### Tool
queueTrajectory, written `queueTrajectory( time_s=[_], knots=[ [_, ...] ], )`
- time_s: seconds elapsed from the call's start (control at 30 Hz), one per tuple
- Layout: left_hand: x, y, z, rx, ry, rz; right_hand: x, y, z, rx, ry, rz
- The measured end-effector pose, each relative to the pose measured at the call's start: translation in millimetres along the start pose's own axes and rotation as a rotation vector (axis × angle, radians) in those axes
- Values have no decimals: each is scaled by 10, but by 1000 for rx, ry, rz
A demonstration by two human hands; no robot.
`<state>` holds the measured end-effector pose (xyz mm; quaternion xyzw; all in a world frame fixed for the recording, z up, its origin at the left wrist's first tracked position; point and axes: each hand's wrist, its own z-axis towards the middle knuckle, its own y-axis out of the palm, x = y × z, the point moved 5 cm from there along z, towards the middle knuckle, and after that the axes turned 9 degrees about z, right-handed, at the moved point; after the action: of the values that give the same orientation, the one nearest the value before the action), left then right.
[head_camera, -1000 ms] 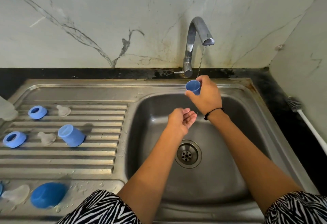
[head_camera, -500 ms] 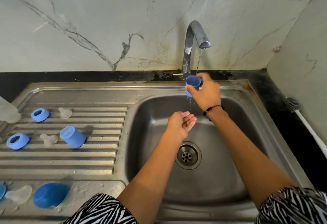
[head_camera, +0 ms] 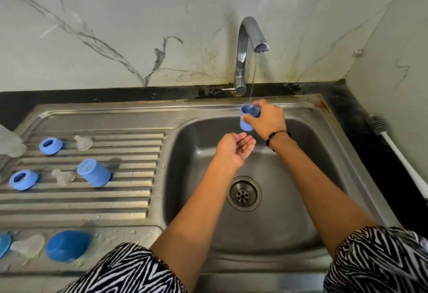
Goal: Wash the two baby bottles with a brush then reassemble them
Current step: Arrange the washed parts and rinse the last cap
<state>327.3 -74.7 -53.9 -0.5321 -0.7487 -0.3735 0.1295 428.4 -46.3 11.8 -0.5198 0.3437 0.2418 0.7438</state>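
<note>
Tipped upright since a moment ago, the blue cap (head_camera: 248,118) gripped in the right hand (head_camera: 266,120) now fills under the tap (head_camera: 251,38), the left hand (head_camera: 235,148) cupped empty below, so rinsing continues.

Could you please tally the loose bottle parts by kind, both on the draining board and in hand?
Blue caps: 2, one on the draining board, one held by the right hand under the tap.
Blue screw rings: 2.
Clear teats between them: 2.
Total: 6.
</note>
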Motion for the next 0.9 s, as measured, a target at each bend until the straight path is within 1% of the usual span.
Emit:
queueTrajectory(
  time_s=[0.07,0.17,0.27,0.4,0.43,0.57,0.67,0.8,0.9],
  knots=[
    [1,12,-35,-5,-6,22,6,-6,6,24,-14,45],
    [-3,-9,-51,6,7,14,24,-25,-13,-19,62,51],
    [-13,-64,-99,10,17,28,-58,-55,-74,-14,58,192],
    [44,-120,-212,35,102,30,-126,75,-276,-139,146,429],
    [85,-141,-270,61,137,45,-138,111,-332,-167,158,452],
    [242,-314,-462,177,273,115,-237,223,-519,-298,86,383],
    [306,-482,-614,207,370,139,-355,275,-605,-372,61,352],
    [280,-699,-784,238,440,177,-499,388,-741,-458,-8,282],
    [271,-895,-901,310,473,150,-612,534,-828,-501,-59,202]
  ],
)
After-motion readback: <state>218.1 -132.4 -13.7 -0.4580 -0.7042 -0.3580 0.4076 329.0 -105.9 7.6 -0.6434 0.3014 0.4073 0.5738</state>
